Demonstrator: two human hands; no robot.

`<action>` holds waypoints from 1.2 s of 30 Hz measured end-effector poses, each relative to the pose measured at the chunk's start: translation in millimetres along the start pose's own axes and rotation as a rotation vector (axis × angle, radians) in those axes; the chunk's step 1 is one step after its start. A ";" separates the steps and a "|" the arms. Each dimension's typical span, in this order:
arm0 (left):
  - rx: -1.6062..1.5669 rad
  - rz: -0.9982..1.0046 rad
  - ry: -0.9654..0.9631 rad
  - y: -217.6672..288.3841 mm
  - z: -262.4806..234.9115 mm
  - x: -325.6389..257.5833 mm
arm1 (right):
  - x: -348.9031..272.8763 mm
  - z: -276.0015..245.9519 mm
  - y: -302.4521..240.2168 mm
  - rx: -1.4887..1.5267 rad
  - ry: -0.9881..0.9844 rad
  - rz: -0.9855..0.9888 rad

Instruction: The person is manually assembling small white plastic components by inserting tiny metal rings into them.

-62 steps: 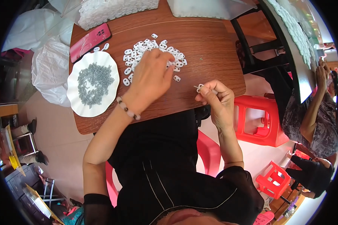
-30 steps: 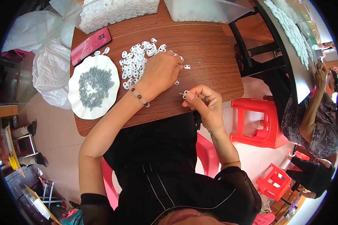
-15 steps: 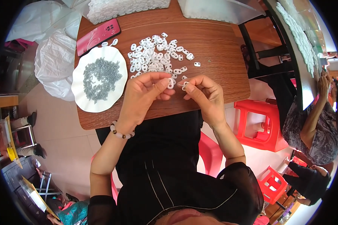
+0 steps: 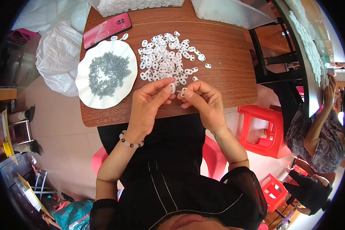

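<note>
Over the near edge of the brown table (image 4: 230,69), my left hand (image 4: 143,109) pinches a small white plastic piece (image 4: 173,88) with holes between thumb and forefinger. Close beside it, my right hand (image 4: 209,107) grips another small white piece (image 4: 183,92) between thumb and fingertips. A short thin pin points from the right-hand piece toward the left one, and a narrow gap parts the two. Just beyond my fingers lies a loose pile of white two-holed oval pieces (image 4: 165,57). Many small grey pins (image 4: 103,82) lie on a wavy-edged white plate (image 4: 83,92) at the left.
A pink phone (image 4: 103,32) lies behind the plate, with two white pieces nearby. Bins of white pieces (image 4: 142,4) and translucent plastic (image 4: 230,17) stand at the far edge. Red stools (image 4: 253,134) and a seated person (image 4: 314,130) are at the right. A white plastic bag (image 4: 59,57) hangs left.
My hands have come closer together, bringing the pin on the right-hand piece nearer to the left-hand piece. The whole view has shifted slightly.
</note>
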State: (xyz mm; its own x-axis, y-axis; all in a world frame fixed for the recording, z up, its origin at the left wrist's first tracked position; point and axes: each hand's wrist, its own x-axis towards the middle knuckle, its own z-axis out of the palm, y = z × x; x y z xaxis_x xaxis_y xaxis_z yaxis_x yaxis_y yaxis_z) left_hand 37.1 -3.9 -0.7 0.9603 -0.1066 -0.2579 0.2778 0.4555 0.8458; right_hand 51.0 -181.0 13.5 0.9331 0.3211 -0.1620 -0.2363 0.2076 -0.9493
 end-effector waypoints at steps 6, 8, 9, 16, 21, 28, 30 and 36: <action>-0.124 0.030 0.020 -6.2 8.8 -2.0 | -2.8 4.7 3.2 0.113 -0.054 0.044; -0.104 0.040 0.013 -7.1 7.9 -3.6 | -2.7 4.4 2.9 0.126 -0.052 0.040; -0.083 0.049 0.006 -7.4 7.0 -3.9 | -2.8 4.6 2.5 0.150 -0.043 0.033; 0.026 -0.017 -0.016 0.1 0.7 -6.6 | -2.2 5.2 0.4 0.119 -0.027 0.035; 0.057 -0.107 -0.061 1.7 -4.1 -8.8 | -1.1 2.0 2.6 0.066 -0.023 -0.005; -0.099 -0.242 -0.013 1.0 -8.4 -10.6 | -5.0 5.3 1.0 -0.005 -0.012 -0.093; -0.101 -0.225 -0.015 1.2 -8.1 -10.8 | -6.2 3.6 1.9 -0.004 -0.019 -0.077; -0.049 -0.161 -0.013 -1.6 -9.5 -10.9 | -5.6 2.2 4.8 0.025 -0.024 -0.065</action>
State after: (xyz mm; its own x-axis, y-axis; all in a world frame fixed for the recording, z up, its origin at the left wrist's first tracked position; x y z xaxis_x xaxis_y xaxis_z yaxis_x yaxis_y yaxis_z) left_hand 25.9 4.9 -3.7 0.9039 -0.1932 -0.3816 0.4265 0.4743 0.7702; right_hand 44.0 -179.7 10.4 0.9401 0.3279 -0.0938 -0.1825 0.2514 -0.9505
